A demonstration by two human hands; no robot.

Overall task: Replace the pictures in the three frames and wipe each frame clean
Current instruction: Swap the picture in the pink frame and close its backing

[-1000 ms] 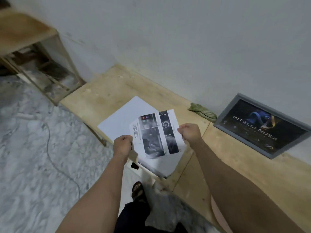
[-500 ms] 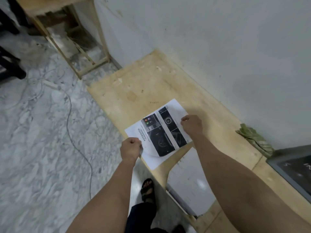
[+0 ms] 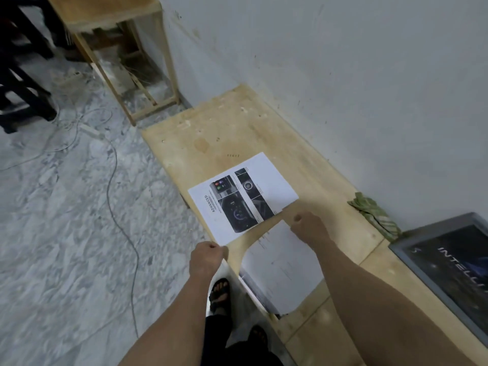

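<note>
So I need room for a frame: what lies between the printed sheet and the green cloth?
Only bare wooden bench, per the head view.

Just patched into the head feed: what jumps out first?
A printed sheet headed ADVANCED lies flat on the low wooden bench along the wall, with the left hand at its near corner and the right hand curled just past its near edge. At far right a grey picture frame leans against the wall, a green cloth beside it.

A bare workroom is suggested by the rough plywood bench [image 3: 237, 133], scuffed wall [image 3: 343, 75] and loose floor cables [image 3: 116, 180].
</note>
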